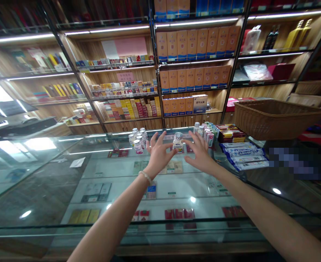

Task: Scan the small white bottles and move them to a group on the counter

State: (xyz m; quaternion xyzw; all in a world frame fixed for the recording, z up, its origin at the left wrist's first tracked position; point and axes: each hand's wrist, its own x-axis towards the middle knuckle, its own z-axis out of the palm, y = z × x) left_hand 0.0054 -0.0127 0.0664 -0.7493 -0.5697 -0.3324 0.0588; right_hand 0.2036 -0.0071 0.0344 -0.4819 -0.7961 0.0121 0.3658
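Observation:
A small white-capped bottle (178,142) with a pale label stands upright on the glass counter, between my two hands. My left hand (159,154), with a beaded bracelet on its wrist, is open at the bottle's left side, fingers spread and thumb and index close to it. From the right, my right hand (200,151) reaches in with its fingers apart, the index tip near the bottle. Whether either fingertip touches it, I cannot tell. Several similar bottles (137,145) stand in a group left of my left hand. Behind my right hand is a cluster of small bottles or tubes (210,138), partly hidden.
On the right are blue-and-white packets (243,154), red-brown packs (231,133) and a wicker basket (275,120). A dark cable runs across the counter there. A white paper (77,162) lies at left. Cigarette packs (179,214) show under the glass. Stocked shelves (157,94) stand behind.

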